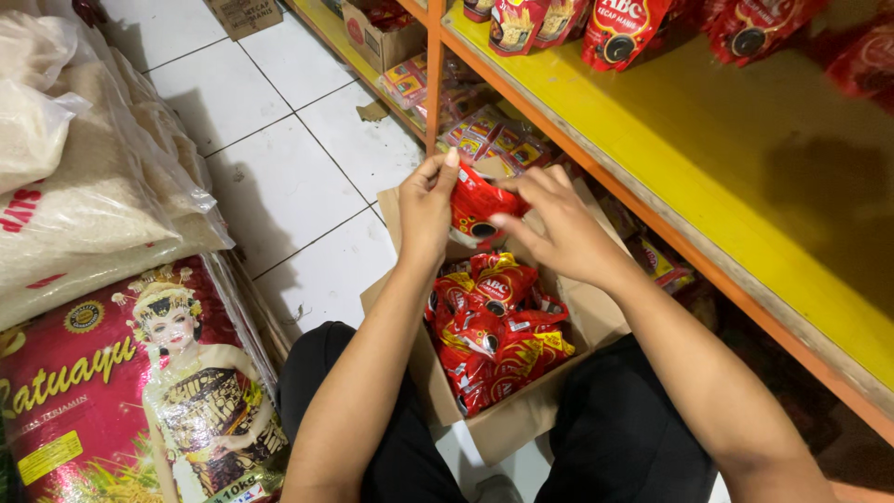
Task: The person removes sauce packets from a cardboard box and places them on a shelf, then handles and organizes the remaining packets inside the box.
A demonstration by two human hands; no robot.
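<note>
Both hands, left hand [426, 207] and right hand [557, 233], grip one red plastic sauce pouch [475, 203] above open brown cardboard box [596, 321] | many red pouches [494, 340] left inside box | yellow wooden shelf [708, 158] beside box holds few pouches

The pouch [475, 203] is glossy red plastic film, as are the pouches [494, 335] in the matt brown cardboard box [521, 414]. The shelf [689, 177] is painted wood, worn rough along its front edge. The floor tiles [279, 177] look smooth.

place: shop | signs: stocked yellow shelf [708, 177], stacked rice sacks [84, 205], pouch carton [521, 410]
</note>
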